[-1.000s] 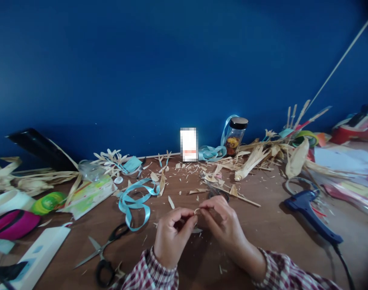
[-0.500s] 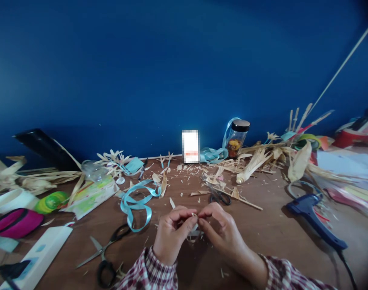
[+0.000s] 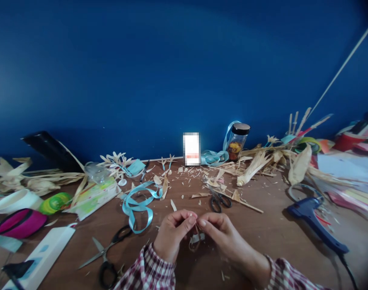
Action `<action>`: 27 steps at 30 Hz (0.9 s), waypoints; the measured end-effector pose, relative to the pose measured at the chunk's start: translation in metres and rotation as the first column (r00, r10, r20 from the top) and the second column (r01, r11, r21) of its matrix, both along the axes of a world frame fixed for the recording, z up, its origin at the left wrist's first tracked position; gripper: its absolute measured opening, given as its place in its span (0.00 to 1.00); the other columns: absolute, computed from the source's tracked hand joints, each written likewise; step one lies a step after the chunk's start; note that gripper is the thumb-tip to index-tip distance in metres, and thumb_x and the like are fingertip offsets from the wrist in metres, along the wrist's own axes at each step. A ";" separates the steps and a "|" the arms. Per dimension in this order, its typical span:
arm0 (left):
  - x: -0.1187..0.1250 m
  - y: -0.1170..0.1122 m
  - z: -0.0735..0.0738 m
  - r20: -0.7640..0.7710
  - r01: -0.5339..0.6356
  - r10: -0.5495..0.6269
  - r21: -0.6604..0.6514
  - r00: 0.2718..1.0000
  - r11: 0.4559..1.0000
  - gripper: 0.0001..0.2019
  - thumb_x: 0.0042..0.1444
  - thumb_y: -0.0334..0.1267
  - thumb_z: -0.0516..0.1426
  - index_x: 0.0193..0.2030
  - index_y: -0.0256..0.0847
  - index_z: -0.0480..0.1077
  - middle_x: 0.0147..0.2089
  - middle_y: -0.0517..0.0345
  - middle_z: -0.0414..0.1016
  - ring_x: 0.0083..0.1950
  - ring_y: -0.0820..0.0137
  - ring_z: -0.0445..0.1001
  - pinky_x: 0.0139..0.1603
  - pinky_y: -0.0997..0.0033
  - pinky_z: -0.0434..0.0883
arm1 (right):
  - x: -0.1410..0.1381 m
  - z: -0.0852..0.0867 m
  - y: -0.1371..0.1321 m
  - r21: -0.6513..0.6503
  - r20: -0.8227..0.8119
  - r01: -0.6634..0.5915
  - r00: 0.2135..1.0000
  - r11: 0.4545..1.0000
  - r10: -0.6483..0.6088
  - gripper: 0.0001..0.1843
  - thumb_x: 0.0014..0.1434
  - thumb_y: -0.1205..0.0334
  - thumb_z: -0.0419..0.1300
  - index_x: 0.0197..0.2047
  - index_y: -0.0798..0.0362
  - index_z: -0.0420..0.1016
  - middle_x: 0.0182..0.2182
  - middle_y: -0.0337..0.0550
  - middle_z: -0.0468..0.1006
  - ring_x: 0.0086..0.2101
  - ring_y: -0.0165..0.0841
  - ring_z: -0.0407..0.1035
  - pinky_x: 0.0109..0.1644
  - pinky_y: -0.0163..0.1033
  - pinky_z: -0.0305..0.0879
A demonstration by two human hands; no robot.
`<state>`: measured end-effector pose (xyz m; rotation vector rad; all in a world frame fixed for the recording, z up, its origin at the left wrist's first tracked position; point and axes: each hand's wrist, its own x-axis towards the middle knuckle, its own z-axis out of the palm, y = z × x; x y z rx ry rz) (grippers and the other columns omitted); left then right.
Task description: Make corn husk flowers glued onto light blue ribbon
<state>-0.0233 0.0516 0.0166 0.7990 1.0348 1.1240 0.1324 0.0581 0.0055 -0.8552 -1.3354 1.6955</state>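
Note:
Low in the middle of the view, my left hand [image 3: 172, 233] and my right hand [image 3: 222, 233] meet fingertip to fingertip over the brown table [image 3: 271, 233]. Both are closed in a pinch on a small curled strip of dried husk [image 3: 197, 238], which hangs down between them. Plaid sleeves cover both wrists. Small black-handled scissors [image 3: 219, 200] lie just beyond my right hand. Larger scissors [image 3: 107, 253] lie to the left of my left hand, next to a loose light blue ribbon [image 3: 136, 203].
A blue glue gun [image 3: 315, 223] lies at the right with its cord. Dried husks [image 3: 256, 163], a glass jar [image 3: 236, 141] and husk scraps crowd the back by the blue wall. A white box [image 3: 43, 255], pink pouch [image 3: 21, 222] and white cup [image 3: 15, 200] sit at the left.
Both hands have sunk slightly toward me, still pinching the husk strip, which now hangs lower between them. The small scissors behind the right hand have come into full view.

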 end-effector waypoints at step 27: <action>0.007 -0.003 0.006 0.302 0.128 -0.102 -0.067 0.948 0.990 0.13 0.41 0.43 0.67 0.24 0.34 0.72 0.17 0.61 0.69 0.17 0.76 0.68 0.20 0.77 0.65 | 0.003 0.009 0.001 -0.150 -0.134 -0.200 0.974 0.968 0.181 0.17 0.52 0.51 0.63 0.28 0.60 0.75 0.22 0.40 0.74 0.22 0.22 0.61 0.28 0.28 0.56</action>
